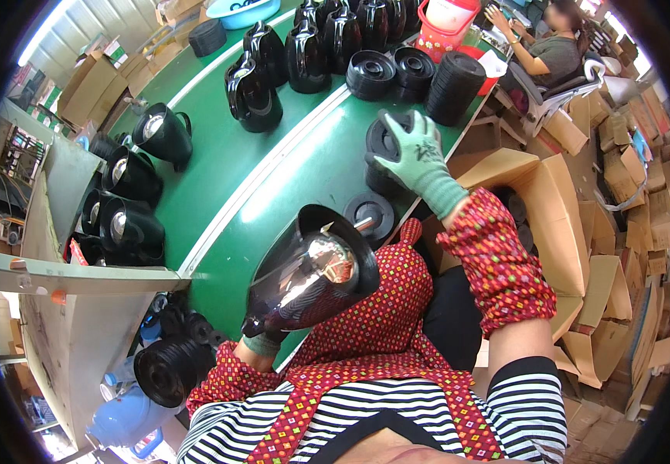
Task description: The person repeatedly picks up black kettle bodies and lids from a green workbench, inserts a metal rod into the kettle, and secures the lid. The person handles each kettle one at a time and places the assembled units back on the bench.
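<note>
My left grip (264, 343) holds the glossy black jug (287, 274) tilted above the near edge of the green counter (225, 263); my right grip (418, 153) is spread wide at the black disc stack (380, 139). I'd steady the jug, lifting one disc squarely.

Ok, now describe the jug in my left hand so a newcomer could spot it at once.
Find the long green table, then its near edge, by the red patterned apron. There the gloved left hand holds a glossy black jug, tilted, its open end showing a shiny silvery inside. Unlike the other black jugs, it is the one held in a hand.
</note>
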Demonstrator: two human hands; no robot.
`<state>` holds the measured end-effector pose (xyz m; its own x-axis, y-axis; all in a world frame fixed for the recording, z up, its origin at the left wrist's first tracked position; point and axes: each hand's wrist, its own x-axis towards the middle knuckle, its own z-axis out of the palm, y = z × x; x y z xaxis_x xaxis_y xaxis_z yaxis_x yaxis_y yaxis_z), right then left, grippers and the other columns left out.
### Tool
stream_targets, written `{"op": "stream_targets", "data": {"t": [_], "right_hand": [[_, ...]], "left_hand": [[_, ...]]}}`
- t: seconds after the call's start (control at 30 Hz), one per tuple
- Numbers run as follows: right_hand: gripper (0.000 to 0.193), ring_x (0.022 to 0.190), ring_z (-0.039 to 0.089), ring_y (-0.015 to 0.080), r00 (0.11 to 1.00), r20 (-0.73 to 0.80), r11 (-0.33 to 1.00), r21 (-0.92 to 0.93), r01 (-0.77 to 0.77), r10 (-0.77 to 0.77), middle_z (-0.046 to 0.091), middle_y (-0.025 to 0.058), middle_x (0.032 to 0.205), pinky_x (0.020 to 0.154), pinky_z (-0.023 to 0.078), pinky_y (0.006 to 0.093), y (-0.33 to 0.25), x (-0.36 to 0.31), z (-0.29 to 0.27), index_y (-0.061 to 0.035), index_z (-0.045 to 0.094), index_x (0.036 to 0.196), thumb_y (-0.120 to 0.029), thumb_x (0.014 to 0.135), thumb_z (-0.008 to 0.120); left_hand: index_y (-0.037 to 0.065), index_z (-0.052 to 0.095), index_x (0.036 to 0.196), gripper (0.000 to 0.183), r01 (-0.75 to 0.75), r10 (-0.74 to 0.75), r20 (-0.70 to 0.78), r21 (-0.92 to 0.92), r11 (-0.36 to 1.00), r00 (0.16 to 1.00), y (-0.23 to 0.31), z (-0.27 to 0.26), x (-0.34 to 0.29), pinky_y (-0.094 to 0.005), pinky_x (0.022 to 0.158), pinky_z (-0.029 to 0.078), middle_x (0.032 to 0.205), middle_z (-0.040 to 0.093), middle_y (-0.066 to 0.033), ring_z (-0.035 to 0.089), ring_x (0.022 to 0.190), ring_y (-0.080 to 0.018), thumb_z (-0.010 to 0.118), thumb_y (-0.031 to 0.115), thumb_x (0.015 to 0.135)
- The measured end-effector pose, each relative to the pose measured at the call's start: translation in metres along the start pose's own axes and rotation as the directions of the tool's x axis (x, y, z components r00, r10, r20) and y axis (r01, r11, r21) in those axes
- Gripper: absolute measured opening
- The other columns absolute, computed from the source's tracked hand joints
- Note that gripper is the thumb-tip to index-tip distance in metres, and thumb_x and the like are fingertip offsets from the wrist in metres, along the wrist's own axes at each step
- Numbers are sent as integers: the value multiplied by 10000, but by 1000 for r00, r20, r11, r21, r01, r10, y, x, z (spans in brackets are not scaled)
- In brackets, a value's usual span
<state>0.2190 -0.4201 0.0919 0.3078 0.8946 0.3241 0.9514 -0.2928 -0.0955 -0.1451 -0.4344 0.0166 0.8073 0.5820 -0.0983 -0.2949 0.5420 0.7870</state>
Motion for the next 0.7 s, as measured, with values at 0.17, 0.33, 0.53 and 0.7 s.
{"op": "stream_targets", "data": {"t": [0.17,0.33,0.53,0.7], "right_hand": [[882,1418,445,410,993,-96,574,811,114,-61,431,241,1556,1188,355,487,-25,-89,-62,-57,458,1577,-474,873,787],[964,1493,379,395,993,75,458,888,-25,-91,390,248,1592,1221,302,451,-47,-173,-128,-16,391,1616,-545,897,752],[972,1491,379,399,999,12,414,910,4,-37,382,246,1601,1221,299,461,-36,-227,-156,-18,392,1617,-609,914,711],[1065,1507,330,446,970,-171,523,819,237,-172,311,278,1643,1230,255,534,-28,-249,-168,-25,396,1613,-653,836,765]], "left_hand": [[49,394,1578,566,54,-85,201,156,986,976,-24,13,18,-417,1169,464,1565,488,-159,531,1395,-286,583,204,1067],[44,434,1559,498,34,-144,349,303,952,926,-42,31,22,-399,1161,473,1544,519,-150,549,1377,-275,534,221,1104],[45,424,1567,496,146,-185,474,119,982,861,-25,98,27,-408,1160,479,1551,517,-142,550,1383,-269,523,222,1114],[18,274,1630,547,470,-285,749,-41,882,598,-103,32,38,-471,1240,392,1654,367,-205,468,1462,-335,411,244,1151]]}}
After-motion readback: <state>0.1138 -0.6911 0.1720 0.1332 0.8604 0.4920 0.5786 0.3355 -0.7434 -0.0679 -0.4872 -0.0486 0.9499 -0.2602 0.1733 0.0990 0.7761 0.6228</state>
